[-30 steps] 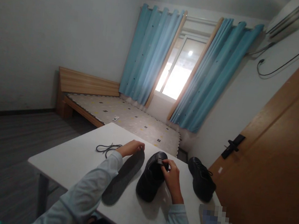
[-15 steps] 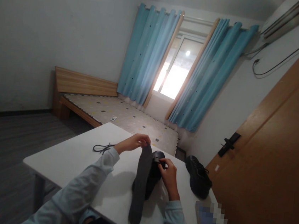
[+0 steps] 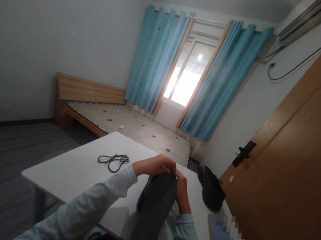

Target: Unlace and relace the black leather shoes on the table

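A long dark grey insole (image 3: 155, 207) stands tilted in front of me, its near end running past the lower edge of the view. My left hand (image 3: 157, 164) pinches its far end from above. At the same end, my right hand (image 3: 182, 189) is closed against the insole's right edge; some of its fingers are hidden behind it. Behind the insole is a black shoe (image 3: 142, 198), mostly covered, with only its left side showing on the white table (image 3: 86, 175).
A loose black shoelace (image 3: 113, 161) lies on the table's left. Another black shoe (image 3: 212, 190), laced, stands at the right edge, with a blue flat item (image 3: 222, 237), partly blurred out, nearer me. Beyond are a bed (image 3: 131, 124) and a brown door (image 3: 293, 168).
The insole has swung right and tilted toward me, now covering most of the shoe. My left hand has moved right, close to my right hand, which has left the shoe's top.
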Tool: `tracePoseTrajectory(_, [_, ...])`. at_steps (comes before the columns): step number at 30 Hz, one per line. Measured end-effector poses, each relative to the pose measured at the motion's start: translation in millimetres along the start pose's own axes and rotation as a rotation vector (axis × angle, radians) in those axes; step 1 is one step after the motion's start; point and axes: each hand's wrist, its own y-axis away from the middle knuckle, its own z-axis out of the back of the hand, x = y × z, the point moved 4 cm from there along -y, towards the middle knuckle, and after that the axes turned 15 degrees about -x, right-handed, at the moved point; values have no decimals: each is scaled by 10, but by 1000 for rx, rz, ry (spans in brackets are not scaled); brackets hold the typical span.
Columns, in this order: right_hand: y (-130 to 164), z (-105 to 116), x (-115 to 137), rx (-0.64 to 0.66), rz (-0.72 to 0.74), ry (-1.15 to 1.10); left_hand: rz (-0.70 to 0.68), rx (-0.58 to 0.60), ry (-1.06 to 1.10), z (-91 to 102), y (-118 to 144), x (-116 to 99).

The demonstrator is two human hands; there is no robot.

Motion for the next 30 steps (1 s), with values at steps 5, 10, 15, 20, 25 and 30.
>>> tracePoseTrajectory(5, [3, 5, -24, 0, -36, -59, -68, 83, -296, -199, 108, 122])
tracePoseTrajectory(10, [2, 6, -68, -13, -81, -100, -213, 56, -501, -272, 219, 85])
tracePoseTrajectory(15, [6, 14, -69, 5, -117, -119, -268, 101, -524, -291, 234, 41])
tracePoseTrajectory(20, [12, 16, -68, 7, -126, -117, -233, 146, -676, -355, 187, 104])
tracePoseTrajectory(25, [5, 18, -87, -4, -115, -126, -279, 208, -755, -451, 154, 63])
tracePoseTrajectory(30, [9, 21, -85, 7, -122, -128, -309, 322, -683, -466, 138, -51])
